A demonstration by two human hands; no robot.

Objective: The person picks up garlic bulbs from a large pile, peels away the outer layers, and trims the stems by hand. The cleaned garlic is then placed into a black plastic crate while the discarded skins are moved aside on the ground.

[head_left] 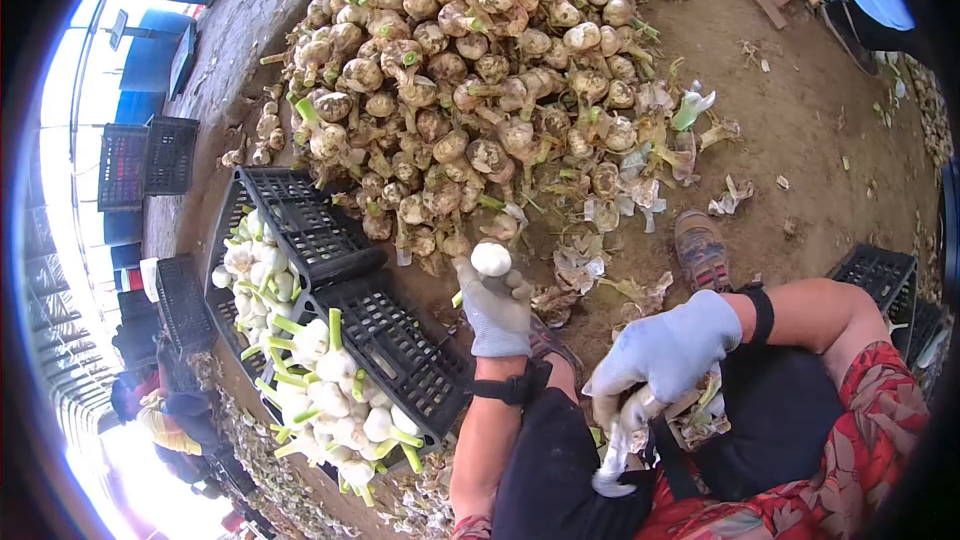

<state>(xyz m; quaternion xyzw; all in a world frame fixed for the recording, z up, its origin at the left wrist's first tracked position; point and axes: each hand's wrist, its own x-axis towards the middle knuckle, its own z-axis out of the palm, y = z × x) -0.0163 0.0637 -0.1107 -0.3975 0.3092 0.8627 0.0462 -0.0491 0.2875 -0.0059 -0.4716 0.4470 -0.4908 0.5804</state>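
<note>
My left hand (499, 312), in a pale knit glove, has its fingers wrapped round a cleaned white garlic bulb (491, 259). It is held in front of the heap of soil-stained garlic (450, 80). Lower right, over my lap, is my gloved right hand (668, 352), its fingers bent downward and pinched together. From them hangs a pale strip of garlic skin (612, 475), partly blurred. Left of my left hand, cleaned bulbs with green stems (335, 365) fill a black plastic crate (395, 340).
A second black crate (310, 225) of white garlic adjoins the first. Loose skins (580, 265) litter the dirt floor near my shoe (703, 248). Another crate (875, 275) stands at right. Further crates (145, 160) and a person (175, 420) are at far left.
</note>
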